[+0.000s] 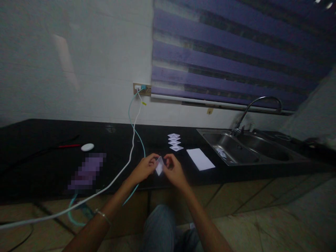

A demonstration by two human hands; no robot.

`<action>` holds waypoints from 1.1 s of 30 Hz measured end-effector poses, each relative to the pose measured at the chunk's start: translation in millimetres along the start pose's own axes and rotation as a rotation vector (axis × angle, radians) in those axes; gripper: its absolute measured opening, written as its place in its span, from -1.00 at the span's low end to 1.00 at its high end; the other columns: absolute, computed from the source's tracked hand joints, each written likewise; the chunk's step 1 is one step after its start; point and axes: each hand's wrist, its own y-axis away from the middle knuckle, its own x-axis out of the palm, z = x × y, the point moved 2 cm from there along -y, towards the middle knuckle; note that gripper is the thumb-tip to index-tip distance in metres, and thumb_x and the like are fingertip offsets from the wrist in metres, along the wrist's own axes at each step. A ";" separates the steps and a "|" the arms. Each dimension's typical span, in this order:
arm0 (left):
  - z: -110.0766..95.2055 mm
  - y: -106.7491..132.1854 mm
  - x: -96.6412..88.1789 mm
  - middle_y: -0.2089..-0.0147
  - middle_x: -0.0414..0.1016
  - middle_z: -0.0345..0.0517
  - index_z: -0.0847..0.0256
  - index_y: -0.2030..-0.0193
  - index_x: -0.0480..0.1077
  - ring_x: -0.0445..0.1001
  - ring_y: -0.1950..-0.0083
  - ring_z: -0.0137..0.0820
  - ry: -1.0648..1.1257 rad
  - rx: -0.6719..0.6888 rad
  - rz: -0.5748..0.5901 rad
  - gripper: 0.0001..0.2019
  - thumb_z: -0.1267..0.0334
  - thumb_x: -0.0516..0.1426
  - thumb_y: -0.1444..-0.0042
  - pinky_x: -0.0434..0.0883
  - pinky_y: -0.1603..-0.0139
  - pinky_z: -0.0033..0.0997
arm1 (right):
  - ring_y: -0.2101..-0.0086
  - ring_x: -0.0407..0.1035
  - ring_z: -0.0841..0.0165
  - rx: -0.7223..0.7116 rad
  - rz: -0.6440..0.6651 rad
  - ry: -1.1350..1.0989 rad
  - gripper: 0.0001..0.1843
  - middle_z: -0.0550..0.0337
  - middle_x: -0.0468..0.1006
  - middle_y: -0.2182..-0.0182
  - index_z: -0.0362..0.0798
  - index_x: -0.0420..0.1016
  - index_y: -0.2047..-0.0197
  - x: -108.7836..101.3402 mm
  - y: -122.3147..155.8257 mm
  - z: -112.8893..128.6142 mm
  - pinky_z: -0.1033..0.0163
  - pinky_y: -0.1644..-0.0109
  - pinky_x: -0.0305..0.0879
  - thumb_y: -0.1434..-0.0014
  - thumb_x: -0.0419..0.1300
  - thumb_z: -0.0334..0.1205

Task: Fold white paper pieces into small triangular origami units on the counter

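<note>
4 paper diamonds on black counter

Dim, grainy, slightly blurred view, pale glare on the wall, stretched edges, pixelated patch

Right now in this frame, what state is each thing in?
Folded paper, creased diamond shape, in hand
Left hand, gripping the folded paper
Right hand, fingers curled at its edge
Folded pieces, in a row on the counter
White paper, lying flat
Window blind, lowered
White plug, inserted
Teal plug, inserted
Faucet, no stream visible
</note>
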 end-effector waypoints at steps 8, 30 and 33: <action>-8.3 2.5 1.6 0.42 0.40 -0.24 0.19 0.04 0.29 0.34 0.49 -0.50 -0.124 0.036 0.003 -0.70 0.09 0.03 -0.17 0.23 0.50 -0.58 | 0.40 0.33 0.39 -0.056 -0.040 0.048 -0.71 0.16 0.47 0.31 -0.06 0.44 0.16 1.4 -0.2 -3.7 0.32 0.31 0.26 0.01 0.13 -0.37; 2.1 -10.1 1.5 0.59 0.35 -0.22 0.27 0.48 0.38 0.28 0.52 -0.46 -0.038 -0.100 0.075 -0.41 -0.17 -0.18 -0.20 0.20 0.40 -0.46 | 0.44 0.40 0.34 0.033 0.017 -0.058 -0.69 0.15 0.58 0.39 -0.08 0.60 0.18 1.4 -4.7 -14.0 0.33 0.43 0.29 -0.10 0.07 -0.31; -0.2 -6.5 1.7 0.60 0.34 -0.23 0.27 0.58 0.37 0.28 0.52 -0.46 -0.147 -0.125 0.078 -0.40 -0.18 -0.14 -0.18 0.18 0.39 -0.47 | 0.31 0.43 0.31 -0.063 0.020 -0.041 -0.73 0.11 0.58 0.34 -0.07 0.62 0.23 -0.5 -4.3 -8.3 0.28 0.24 0.32 -0.07 0.10 -0.37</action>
